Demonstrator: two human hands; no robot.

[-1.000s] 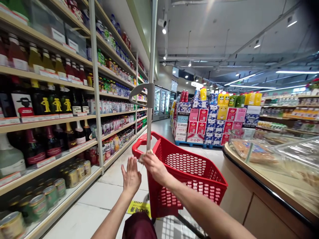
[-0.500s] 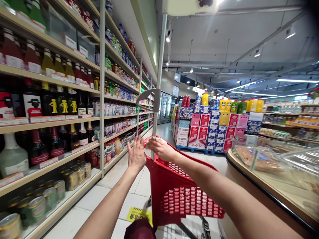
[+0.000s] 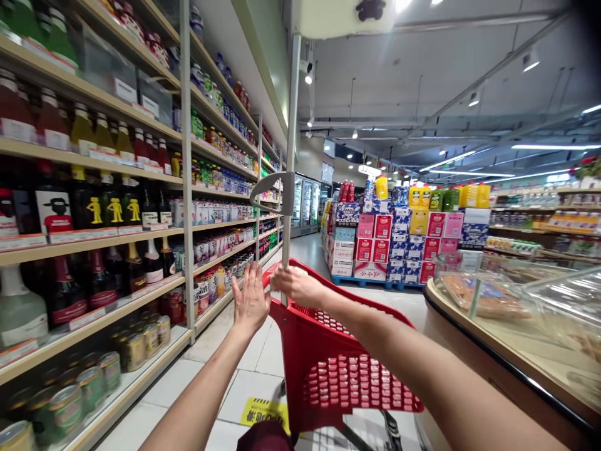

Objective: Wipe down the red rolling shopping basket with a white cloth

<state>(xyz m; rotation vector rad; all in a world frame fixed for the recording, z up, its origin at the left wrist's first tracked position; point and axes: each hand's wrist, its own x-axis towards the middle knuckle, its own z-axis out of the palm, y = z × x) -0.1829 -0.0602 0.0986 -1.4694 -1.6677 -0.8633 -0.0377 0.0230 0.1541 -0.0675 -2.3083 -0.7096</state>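
Shelves [image 3: 186, 156] of drinks lined our left, a red cart [image 3: 305, 335] ahead. Our left hand [image 3: 252, 300], open and empty, was beside its handle [image 3: 269, 274]; whether they touched, we couldn't tell. Our right hand [image 3: 298, 287], half closed, held a pale cloth [image 3: 300, 270] by the pole [image 3: 292, 113].

Cart [image 3: 323, 351] stood centre, pole [image 3: 290, 125] up from its near left corner. Right hand [image 3: 300, 286] was at the pole's foot, left hand [image 3: 251, 300] just left of it. Shelving [image 3: 186, 156] ran along the left: cans [image 3: 91, 383] on the bottom shelf, bottles [image 3: 96, 291] above. Counter [image 3: 469, 338] was right, with food pack [image 3: 486, 294] on top. Boxes [image 3: 380, 244] sat beyond the cart on a pallet [image 3: 361, 283], jugs [image 3: 425, 198] atop. Fridges [image 3: 305, 203] stood farther back, left of the boxes.
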